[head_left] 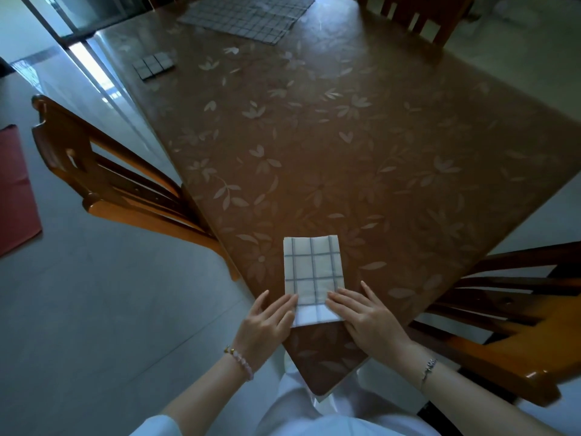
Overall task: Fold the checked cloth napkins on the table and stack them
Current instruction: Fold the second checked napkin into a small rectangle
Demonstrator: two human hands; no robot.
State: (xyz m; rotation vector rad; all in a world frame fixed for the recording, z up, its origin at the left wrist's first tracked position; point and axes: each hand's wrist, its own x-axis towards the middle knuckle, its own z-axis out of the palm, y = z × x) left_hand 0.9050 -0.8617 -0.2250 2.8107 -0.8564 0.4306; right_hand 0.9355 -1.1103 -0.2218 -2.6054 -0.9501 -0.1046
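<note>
In the head view, a half-folded checked napkin [311, 269] is seen lying as a long strip at the lower centre of the frame, on the near corner of the leaf-patterned table [345, 136]. Its near end is pressed flat from both sides. The left hand [267, 322] is laid with straight fingers on the left edge, and the right hand [364, 313] is laid likewise on the right corner. Nothing is gripped by either hand.

The cloth is judged to be light, soft and limp. It can be expected to hold a crease only when smoothed, and to slide readily on the glossy tabletop. It is best taken by the two near corners, pinched and carried over to the far edge.

One napkin is counted under the hands. One small folded napkin [153, 65] is counted at the upper left. A spread checked cloth [248, 17] is seen at the top edge, and it cannot be told how many layers it holds. Three wooden chairs are in view.
</note>
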